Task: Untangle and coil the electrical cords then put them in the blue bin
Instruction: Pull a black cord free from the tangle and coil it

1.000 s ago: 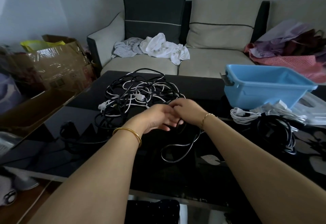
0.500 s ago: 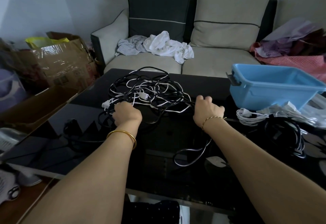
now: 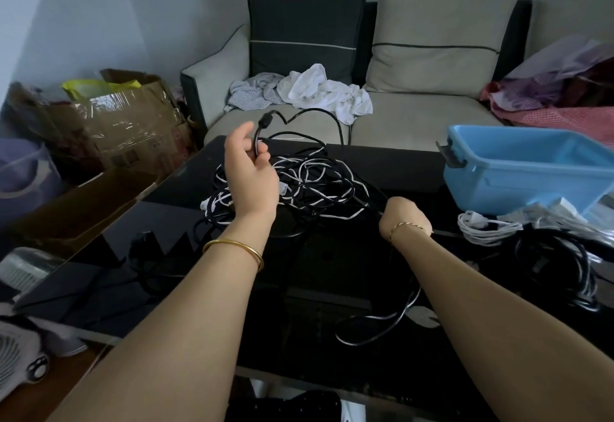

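1. Left grip point(image 3: 251, 172) pinches a thin black cord point(image 3: 264, 121) just below its plug, which points upward, above the tangled black-and-white cord heap point(image 3: 315, 182).
2. Right grip point(image 3: 403, 219) is curled round a black strand low on the glossy black desk point(image 3: 199, 272).
3. The rectangular blue plastic bin point(image 3: 531, 182) stands on the desk, right of the heap.

One wide-angle camera on the person's head looks forward and down, close over the black table point(image 3: 408, 172), with the sofa point(image 3: 415, 119) straight ahead and the blue bin point(image 3: 518, 185) at the right edge.
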